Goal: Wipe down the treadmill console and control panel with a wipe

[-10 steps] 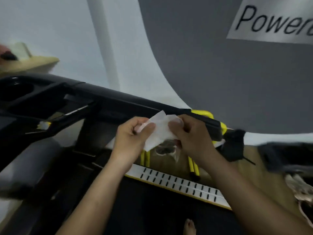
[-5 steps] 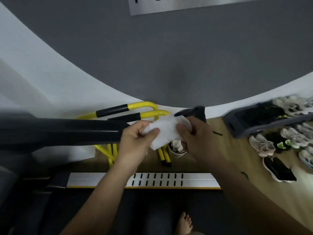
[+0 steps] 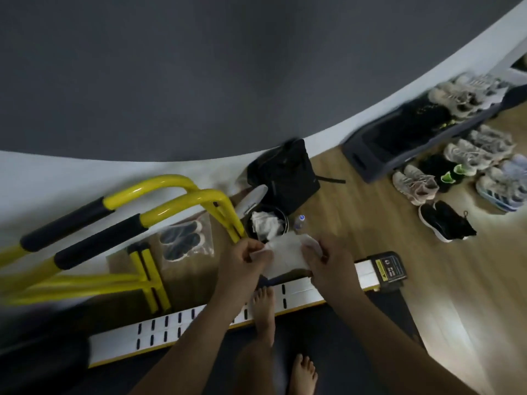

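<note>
While both hands grip opposite ends of the white wipe [image 3: 285, 256] at centre frame, left hand [image 3: 242, 262] and right hand [image 3: 328, 263] closed on it, it hangs stretched just below a small bin [image 3: 266, 222] holding crumpled tissue.

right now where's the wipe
In the head view, the wipe is stretched between the left hand and right hand, just below the small bin holding crumpled tissue.
</note>
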Motion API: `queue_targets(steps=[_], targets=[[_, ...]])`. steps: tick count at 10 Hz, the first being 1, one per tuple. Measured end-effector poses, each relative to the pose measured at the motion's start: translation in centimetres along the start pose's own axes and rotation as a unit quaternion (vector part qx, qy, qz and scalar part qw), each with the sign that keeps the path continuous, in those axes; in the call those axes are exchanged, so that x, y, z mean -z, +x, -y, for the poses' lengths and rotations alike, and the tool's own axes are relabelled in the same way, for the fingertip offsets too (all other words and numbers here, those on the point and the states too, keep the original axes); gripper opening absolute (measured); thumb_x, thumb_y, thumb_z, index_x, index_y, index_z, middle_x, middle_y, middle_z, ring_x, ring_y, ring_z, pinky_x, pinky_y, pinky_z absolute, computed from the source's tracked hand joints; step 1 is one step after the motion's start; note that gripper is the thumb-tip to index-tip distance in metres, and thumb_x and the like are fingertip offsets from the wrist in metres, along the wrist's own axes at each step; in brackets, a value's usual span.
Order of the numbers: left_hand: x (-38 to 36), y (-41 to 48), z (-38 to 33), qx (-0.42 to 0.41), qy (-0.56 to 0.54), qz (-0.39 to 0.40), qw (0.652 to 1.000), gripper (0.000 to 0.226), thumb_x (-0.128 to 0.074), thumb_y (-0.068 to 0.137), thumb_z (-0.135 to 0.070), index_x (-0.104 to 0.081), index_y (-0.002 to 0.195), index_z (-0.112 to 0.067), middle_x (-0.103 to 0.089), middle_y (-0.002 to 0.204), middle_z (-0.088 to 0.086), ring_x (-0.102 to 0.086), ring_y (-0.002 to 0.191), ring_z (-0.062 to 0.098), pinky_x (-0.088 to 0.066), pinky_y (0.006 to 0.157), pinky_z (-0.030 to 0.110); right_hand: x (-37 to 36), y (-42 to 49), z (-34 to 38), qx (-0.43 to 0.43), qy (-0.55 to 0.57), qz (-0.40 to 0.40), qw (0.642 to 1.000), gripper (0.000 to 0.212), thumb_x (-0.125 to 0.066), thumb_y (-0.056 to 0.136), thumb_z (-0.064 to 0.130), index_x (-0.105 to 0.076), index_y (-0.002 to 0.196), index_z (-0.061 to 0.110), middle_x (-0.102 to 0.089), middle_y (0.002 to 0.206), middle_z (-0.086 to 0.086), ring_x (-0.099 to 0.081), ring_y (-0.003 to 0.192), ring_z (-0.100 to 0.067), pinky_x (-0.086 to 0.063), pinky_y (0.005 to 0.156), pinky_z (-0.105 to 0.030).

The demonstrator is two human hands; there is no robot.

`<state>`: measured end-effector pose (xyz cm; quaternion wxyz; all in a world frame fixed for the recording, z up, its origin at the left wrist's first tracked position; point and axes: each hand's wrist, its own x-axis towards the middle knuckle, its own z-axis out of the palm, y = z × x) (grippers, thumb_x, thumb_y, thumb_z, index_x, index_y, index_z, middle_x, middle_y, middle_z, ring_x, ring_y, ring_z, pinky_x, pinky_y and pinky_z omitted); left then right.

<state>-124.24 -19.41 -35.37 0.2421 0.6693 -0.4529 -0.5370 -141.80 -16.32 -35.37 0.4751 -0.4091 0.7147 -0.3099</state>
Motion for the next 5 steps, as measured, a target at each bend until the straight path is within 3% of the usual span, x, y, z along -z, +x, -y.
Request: queue_targets(steps=[1, 2, 3, 4, 5], targets=[[-3.3, 8.8, 5.2, 0.046, 0.028, 0.036, 0.998, 0.006, -0.071, 0.089, -0.023, -0.066, 0.091, -0.020, -0.067, 0.082, -0.003, -0.060, 0.067, -0.002, -0.042, 0.052, 0.009, -3.1, 7.6, -6.3, -0.063, -0.014, -0.009, 0.998, 0.013, -0.058, 0.096, 0.025, -0.061, 0.085, 0.020, -0.062, 0.070, -0.005, -0.058, 0.060, -0.016, -0.045, 0.049, -0.027], [-5.5, 17.8, 11.8, 0.065, 0.057, 0.028, 0.996, 0.006, -0.070, 0.090, -0.023, -0.066, 0.089, -0.020, -0.067, 0.082, -0.004, -0.061, 0.072, 0.005, -0.045, 0.054, 0.012, -7.4, 15.6, -12.4, -0.094, -0.027, 0.002, 0.995, 0.014, -0.056, 0.098, 0.026, -0.059, 0.085, 0.020, -0.061, 0.072, -0.002, -0.059, 0.063, -0.015, -0.043, 0.049, -0.020], [-7.2, 26.2, 17.9, 0.086, 0.035, 0.013, 0.996, 0.007, -0.068, 0.091, -0.021, -0.067, 0.097, -0.017, -0.068, 0.090, -0.001, -0.066, 0.080, 0.016, -0.055, 0.067, 0.028, -12.0, 23.7, -18.5, -0.114, -0.026, 0.007, 0.993, 0.020, -0.054, 0.099, 0.030, -0.056, 0.082, 0.020, -0.061, 0.071, -0.003, -0.064, 0.065, -0.021, -0.047, 0.052, -0.022], [-8.3, 33.9, 24.1, 0.174, -0.071, 0.065, 0.980, 0.042, -0.062, 0.096, -0.034, -0.050, 0.135, -0.025, -0.053, 0.124, -0.013, -0.057, 0.107, 0.011, -0.052, 0.091, 0.037, -15.8, 31.5, -24.8, -0.168, -0.007, 0.046, 0.985, 0.010, -0.056, 0.098, 0.028, -0.055, 0.103, 0.020, -0.065, 0.086, -0.007, -0.068, 0.071, -0.023, -0.053, 0.052, -0.023], [-8.5, 39.1, 29.8, 0.264, -0.145, 0.100, 0.948, 0.071, -0.058, 0.078, -0.073, -0.040, 0.141, -0.048, -0.041, 0.146, -0.017, -0.038, 0.135, 0.016, -0.032, 0.109, 0.050, -18.3, 36.6, -30.0, -0.279, 0.024, 0.059, 0.958, 0.037, -0.061, 0.094, 0.034, -0.047, 0.127, 0.027, -0.062, 0.106, -0.008, -0.068, 0.087, -0.027, -0.062, 0.063, -0.041]])
